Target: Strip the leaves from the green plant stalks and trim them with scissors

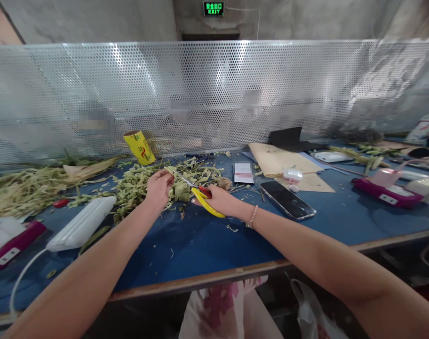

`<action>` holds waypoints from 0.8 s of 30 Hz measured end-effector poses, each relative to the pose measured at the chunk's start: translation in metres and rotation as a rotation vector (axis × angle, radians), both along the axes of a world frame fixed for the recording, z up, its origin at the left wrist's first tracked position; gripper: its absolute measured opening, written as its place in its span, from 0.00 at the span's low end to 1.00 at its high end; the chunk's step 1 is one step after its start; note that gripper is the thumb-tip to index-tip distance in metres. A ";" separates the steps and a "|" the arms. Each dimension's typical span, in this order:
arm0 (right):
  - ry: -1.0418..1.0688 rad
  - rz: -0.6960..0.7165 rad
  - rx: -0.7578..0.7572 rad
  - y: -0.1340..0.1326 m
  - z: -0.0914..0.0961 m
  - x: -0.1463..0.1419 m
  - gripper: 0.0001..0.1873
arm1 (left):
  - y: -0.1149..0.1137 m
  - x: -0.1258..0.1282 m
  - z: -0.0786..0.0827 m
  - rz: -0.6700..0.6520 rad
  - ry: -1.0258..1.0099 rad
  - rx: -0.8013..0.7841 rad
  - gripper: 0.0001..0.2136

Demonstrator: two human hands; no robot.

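In my right hand (219, 200) is a pair of scissors (209, 205) with yellow and red handles, its metal blades pointing left and away from me. My left hand (160, 187) is closed with fingertips pinched together near the blade tips, on a pale green leaf (171, 170). Beneath and behind both hands spreads a loose pile of dried green leaves and stems (133, 186) on the blue tabletop (186, 249). A small brown, ball-like piece (224, 183) lies just beyond my right hand.
A perforated metal screen (207, 84) runs along the back. A yellow can (139, 147) leans there. On the left are a white device (82, 223), a purple power strip (17, 247) and more dried leaves (41, 188). On the right are a phone (288, 200), brown paper (285, 160) and another purple strip (387, 192).
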State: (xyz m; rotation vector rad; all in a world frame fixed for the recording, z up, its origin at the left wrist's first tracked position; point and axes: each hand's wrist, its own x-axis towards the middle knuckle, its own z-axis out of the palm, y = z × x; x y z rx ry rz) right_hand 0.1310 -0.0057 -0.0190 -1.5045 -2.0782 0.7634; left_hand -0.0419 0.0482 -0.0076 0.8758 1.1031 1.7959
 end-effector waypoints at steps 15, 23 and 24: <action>-0.042 0.031 0.024 0.009 -0.006 0.001 0.18 | -0.003 -0.001 0.004 -0.034 -0.008 -0.044 0.05; -0.003 0.043 0.066 0.012 -0.006 0.003 0.13 | -0.002 -0.003 0.006 -0.031 0.002 -0.019 0.05; -0.001 0.040 0.067 0.012 -0.006 0.003 0.13 | -0.002 -0.003 0.005 -0.032 0.002 -0.014 0.05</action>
